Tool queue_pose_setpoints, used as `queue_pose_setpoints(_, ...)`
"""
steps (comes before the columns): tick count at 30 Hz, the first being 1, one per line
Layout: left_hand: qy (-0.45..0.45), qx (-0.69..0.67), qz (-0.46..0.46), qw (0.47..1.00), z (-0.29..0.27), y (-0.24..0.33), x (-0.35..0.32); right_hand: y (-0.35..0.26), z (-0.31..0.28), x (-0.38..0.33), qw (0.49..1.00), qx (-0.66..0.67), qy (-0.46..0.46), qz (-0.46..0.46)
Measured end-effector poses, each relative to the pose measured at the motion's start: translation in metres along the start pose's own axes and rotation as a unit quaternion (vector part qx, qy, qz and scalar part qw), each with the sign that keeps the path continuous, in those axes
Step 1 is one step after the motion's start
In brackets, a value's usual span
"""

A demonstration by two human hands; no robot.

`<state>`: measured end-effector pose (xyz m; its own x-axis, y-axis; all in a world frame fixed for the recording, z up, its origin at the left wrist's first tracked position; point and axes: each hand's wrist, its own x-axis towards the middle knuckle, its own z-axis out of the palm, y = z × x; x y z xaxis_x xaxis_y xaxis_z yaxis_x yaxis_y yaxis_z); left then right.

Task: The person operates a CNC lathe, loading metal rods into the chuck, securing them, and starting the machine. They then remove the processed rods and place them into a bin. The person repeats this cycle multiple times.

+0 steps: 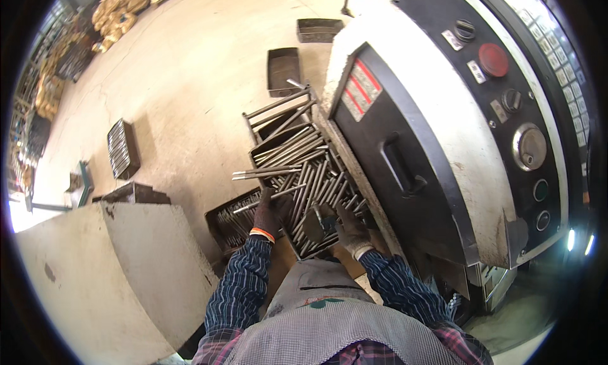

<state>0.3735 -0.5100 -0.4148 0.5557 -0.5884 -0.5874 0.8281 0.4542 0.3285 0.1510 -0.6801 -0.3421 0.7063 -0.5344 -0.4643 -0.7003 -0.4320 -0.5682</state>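
My left hand, in a dark glove with an orange cuff edge, is closed around a thin metal rod. The rod slants up to the right over the edge of a bin full of loose rods. My right hand, gloved too, is bent over the right side of that bin. Its fingers curl at a grey-green flat piece, whose kind I cannot make out. Left of the bin, beneath my left hand, a dark metal tray holds many shorter rods.
A white and black machine with a handled door and control knobs stands close on the right. A pale box-like cabinet is at the near left. Metal trays and a rod-filled tray lie on the floor. Sacks are piled far left.
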Motion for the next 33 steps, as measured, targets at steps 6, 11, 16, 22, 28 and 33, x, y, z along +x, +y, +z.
queue_pose_setpoints(6, -0.041, -0.031, -0.021, 0.998, 0.028, -0.014, 0.084, 0.079, 0.003, -0.112, 0.995, 0.039, 0.015, 0.09)
queue_pose_setpoints(11, -0.124, 0.584, 0.245, 0.764, -0.051, 0.0, 0.16, 0.198, 0.039, -0.222, 0.99, -0.015, 0.104, 0.098)
queue_pose_setpoints(16, -0.233, 0.746, 0.26, 0.567, -0.035, 0.003, 0.164, 0.205, -0.025, -0.343, 0.864, 0.121, 0.347, 0.343)
queue_pose_setpoints(22, -0.355, 0.662, 0.135, 0.646, -0.04, 0.002, 0.178, 0.212, -0.146, -0.39, 0.671, 0.183, 0.658, 0.287)
queue_pose_setpoints(28, -0.404, 0.814, 0.056, 0.413, 0.036, -0.085, 0.072, 0.309, -0.208, -0.361, 0.659, 0.273, 0.667, 0.216)
queue_pose_setpoints(33, -0.275, 0.614, -0.389, 0.63, 0.263, -0.222, -0.202, 0.362, -0.233, -0.321, 0.733, 0.306, 0.563, 0.227)
